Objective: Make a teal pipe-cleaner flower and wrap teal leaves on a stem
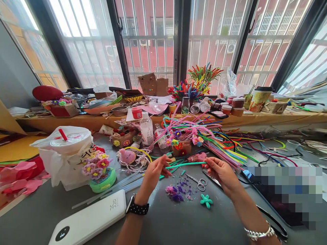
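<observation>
Daylight streams through the barred windows [149,51], bleaching the upper-left panes [79,17] nearly white, while the grey desk [168,226] below sits in softer, dimmer light. We see the outer black frames [54,44] lean under wide-angle distortion, and blocky pixels mask part of the dark-screened device [274,200] at right.

Turquoise strip [186,164], white-dotted black watchband [141,208]

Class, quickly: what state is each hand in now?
Left hand: holding the green pipe cleaner near one end.
Right hand: closed, pinching its other end.
</observation>
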Demonstrator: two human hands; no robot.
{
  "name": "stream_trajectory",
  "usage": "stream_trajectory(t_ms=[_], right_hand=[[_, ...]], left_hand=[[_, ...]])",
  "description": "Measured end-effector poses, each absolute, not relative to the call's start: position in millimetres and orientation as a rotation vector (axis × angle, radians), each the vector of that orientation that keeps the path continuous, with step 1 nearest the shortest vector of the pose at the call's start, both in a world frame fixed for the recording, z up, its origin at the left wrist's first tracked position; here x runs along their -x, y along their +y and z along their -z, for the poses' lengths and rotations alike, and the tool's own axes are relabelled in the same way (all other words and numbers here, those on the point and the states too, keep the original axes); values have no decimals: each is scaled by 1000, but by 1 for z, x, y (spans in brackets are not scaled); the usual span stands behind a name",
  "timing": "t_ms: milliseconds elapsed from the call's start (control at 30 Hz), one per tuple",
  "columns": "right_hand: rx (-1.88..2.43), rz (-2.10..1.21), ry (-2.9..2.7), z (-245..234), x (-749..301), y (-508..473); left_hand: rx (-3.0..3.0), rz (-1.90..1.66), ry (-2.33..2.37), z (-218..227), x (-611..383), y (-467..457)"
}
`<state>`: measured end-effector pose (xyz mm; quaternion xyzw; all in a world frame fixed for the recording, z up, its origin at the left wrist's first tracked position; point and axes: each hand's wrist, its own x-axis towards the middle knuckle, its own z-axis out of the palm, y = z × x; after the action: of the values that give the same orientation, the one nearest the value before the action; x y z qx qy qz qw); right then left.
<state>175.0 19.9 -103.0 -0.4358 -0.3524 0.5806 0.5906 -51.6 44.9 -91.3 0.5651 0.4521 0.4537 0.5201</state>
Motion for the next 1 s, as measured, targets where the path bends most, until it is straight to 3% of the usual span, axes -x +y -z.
stream_trajectory(t_ms=[567,867,1000], right_hand=[[858,-1458,-656,99,-175,18],[853,-1288,-594,99,-172,20],[831,-1230,-482,99,-177,21]], left_hand=[[-1344,-1062,1090,85,54,40],[-1585,-1343,1351,92,63,47],[-2170,-977,1669,99,61,46]])
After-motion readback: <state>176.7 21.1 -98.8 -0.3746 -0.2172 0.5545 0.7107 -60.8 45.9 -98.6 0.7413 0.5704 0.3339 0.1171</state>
